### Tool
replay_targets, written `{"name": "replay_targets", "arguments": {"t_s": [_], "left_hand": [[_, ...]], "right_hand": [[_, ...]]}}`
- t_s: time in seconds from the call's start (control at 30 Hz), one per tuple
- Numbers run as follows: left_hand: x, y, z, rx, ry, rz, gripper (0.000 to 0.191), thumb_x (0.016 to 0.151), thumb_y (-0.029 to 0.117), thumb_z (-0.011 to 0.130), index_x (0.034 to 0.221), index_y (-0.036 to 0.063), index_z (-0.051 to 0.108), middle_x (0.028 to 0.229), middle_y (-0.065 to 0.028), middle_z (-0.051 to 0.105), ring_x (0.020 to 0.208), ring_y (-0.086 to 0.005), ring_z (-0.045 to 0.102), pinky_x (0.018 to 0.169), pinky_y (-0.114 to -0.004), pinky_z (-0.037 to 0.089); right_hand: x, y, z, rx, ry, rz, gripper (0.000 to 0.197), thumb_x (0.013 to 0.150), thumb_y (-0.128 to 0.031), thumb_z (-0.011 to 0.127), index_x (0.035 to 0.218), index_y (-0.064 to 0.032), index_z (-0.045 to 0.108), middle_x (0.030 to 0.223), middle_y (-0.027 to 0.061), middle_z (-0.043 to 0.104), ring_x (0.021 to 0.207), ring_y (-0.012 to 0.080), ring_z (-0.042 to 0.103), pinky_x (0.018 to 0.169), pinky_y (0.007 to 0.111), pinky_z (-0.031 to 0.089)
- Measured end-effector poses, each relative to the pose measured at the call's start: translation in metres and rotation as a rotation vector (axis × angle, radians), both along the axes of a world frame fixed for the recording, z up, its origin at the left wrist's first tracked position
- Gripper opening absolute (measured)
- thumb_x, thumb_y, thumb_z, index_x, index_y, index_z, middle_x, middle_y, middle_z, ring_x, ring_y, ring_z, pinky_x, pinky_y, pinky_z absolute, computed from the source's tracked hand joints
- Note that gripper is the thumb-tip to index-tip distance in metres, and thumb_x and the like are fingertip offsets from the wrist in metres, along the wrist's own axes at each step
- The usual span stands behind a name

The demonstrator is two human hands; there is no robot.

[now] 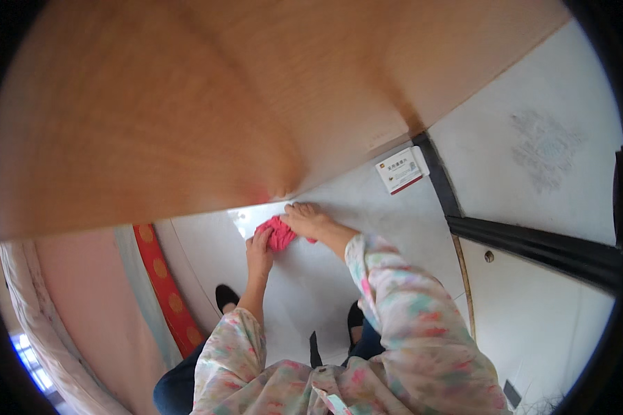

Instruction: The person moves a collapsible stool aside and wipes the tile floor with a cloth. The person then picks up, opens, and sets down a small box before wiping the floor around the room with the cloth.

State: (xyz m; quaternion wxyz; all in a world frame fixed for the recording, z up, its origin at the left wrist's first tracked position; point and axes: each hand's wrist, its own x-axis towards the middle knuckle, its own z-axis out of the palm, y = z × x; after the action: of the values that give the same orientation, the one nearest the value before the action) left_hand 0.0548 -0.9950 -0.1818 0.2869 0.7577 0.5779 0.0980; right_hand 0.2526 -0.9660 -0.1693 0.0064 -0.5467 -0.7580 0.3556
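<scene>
A crumpled pink cloth [280,236] is between my two hands, close to the lower edge of a large glossy wooden panel [187,114]. My left hand [260,248] grips the cloth's left side with bent fingers. Over its upper right part lies my right hand [303,220], its fingertips near the panel's edge. A bit of the cloth shows below the right wrist. The pale, shiny floor [301,306] lies beneath. Faint reflections of a hand and of something pink appear on the panel. The palm side of both hands is hidden.
A white and red carton [401,170] bearing writing lies at the right, beside a dark frame strip [438,171]. A white door-like panel [529,306] with a small round knob [489,256] is further right. Pink fabric [88,295] and a red patterned band [161,275] edge the left.
</scene>
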Motion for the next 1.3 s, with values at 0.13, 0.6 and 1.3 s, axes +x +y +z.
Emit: {"name": "replay_targets", "arguments": {"t_s": [0.13,0.6,1.3], "left_hand": [[0.009,-0.044,-0.002,0.022,-0.019,0.094,0.054,0.069,-0.006,0.053,0.118,0.0150,0.058,0.115,-0.0090,0.059,0.094,-0.0342,0.050,0.087,-0.040,0.043],[-0.023,-0.032,0.022,-0.158,-0.372,0.255,0.037,0.073,-0.002,0.049,0.105,0.0075,0.065,0.102,-0.0121,0.064,0.092,-0.0297,0.055,0.084,-0.037,0.046],[0.002,-0.067,-0.028,-0.567,-0.971,0.699,0.035,0.081,0.004,0.040,0.109,-0.0028,0.059,0.098,-0.0086,0.063,0.087,-0.0153,0.059,0.079,-0.026,0.048]], "right_hand": [[0.031,-0.010,0.002,0.205,-0.053,0.395,0.029,0.087,-0.020,0.048,0.112,-0.0073,0.054,0.109,0.0125,0.053,0.102,0.0289,0.053,0.087,0.040,0.046],[0.015,-0.034,0.030,0.099,0.190,0.077,0.041,0.080,-0.011,0.053,0.120,-0.0164,0.053,0.101,0.0121,0.052,0.098,0.0307,0.051,0.084,0.041,0.044],[0.048,-0.089,-0.009,-0.207,0.479,-0.682,0.045,0.081,-0.028,0.067,0.117,-0.0035,0.057,0.104,0.0104,0.064,0.098,0.0234,0.059,0.087,0.034,0.046]]}}
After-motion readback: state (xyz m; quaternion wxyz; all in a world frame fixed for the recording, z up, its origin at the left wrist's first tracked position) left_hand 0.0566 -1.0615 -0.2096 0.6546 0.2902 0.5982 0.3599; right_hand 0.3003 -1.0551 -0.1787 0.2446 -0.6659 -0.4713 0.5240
